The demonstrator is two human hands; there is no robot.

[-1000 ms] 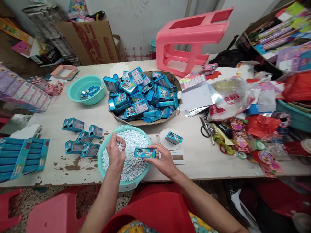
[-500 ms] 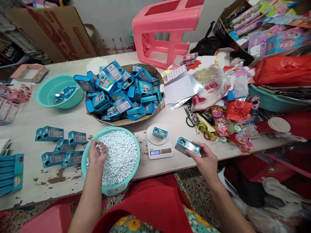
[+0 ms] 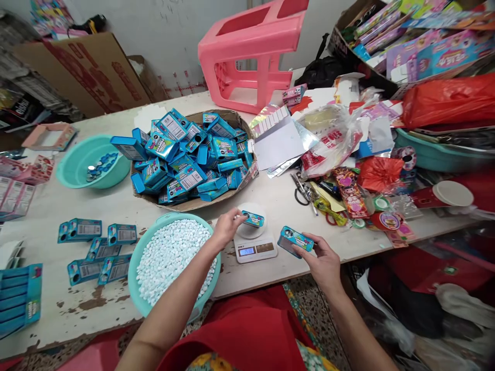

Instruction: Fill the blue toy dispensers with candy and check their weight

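Note:
My left hand (image 3: 229, 225) is at the left end of a small blue candy tin (image 3: 254, 219) lying on a white digital scale (image 3: 255, 252). Its fingertips are pinched together by the tin's end, closed around a few white candies that they mostly hide. My right hand (image 3: 323, 260) grips another blue tin (image 3: 296, 240) to the right of the scale, thumb along the near side, with its printed label facing up. Below my left forearm stands a turquoise basin (image 3: 135, 273) full of small white candies (image 3: 170, 252).
A cardboard tray (image 3: 247, 178) heaped with blue tins sits behind the basin. Several tins (image 3: 85, 228) stand at left, near a turquoise bowl (image 3: 65, 172) of small blue pieces. A pink stool (image 3: 251, 41) lies at the back. Scissors (image 3: 303, 190) and wrappers crowd the right.
My left hand has moved right, from the candy basin to the tin on the scale. My right hand has tilted its tin so the label shows more.

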